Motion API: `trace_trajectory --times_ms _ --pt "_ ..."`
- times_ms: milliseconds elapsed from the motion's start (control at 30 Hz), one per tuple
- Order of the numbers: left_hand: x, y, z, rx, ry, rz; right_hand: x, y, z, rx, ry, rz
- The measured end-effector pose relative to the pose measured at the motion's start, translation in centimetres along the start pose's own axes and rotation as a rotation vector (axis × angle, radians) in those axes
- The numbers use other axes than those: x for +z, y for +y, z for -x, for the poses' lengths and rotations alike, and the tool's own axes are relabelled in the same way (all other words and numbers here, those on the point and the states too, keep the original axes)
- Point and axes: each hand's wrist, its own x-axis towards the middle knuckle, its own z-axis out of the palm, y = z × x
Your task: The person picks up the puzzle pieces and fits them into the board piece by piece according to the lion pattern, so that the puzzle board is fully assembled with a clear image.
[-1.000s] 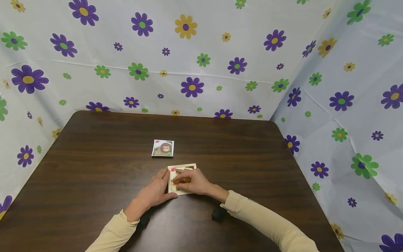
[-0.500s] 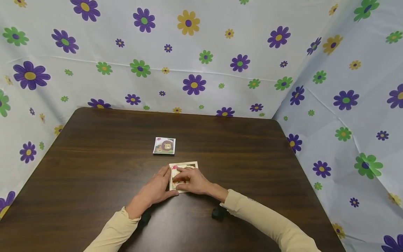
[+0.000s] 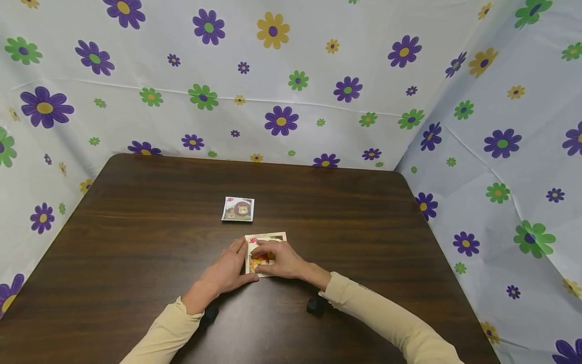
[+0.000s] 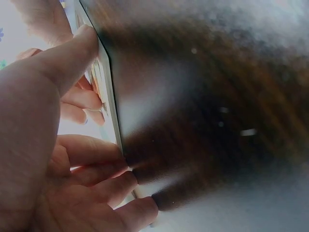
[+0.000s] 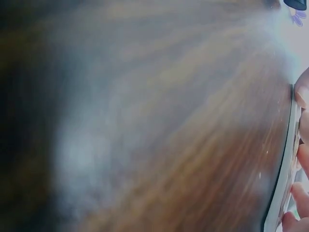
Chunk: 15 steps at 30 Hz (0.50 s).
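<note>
Presently, left edge: white cloth printed with purple, green and yellow flowers, hanging behind the dark wood table and along both its sides.
Left sleeve: cream, reaching in from the near edge of the view.
Left black object: at the left wrist, partly hidden.
Left hand: resting against the framed board's left side; fingers extended and lying close together, thumb apart from them at the near edge.
Lion card: flat on the table, on the far side of the board and apart from it; lion's face with a dark mane.
Framed board: pale rim, lying flat on the table between the hands.
Picture inside the rim: pink shape far left, orange patch nearer; much of the rest covered.
Right hand: over the board, reaching in from the right; fingers bent, thumb apart from index finger. Cannot tell whether they pinch a piece.
Right black object: beneath the right wrist.
Right sleeve: cream, slanting to the near right.
</note>
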Motion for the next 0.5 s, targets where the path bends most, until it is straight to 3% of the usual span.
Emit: trace_trajectory --times_ms 233,500 --pt "0.00 0.01 0.18 0.000 -0.009 -0.005 0.14 0.07 0.32 -0.005 0.023 -0.067" --pt "-0.29 -0.08 0.03 -0.019 -0.043 0.007 -0.25 0.02 0.38 -0.052 -0.015 -0.033"
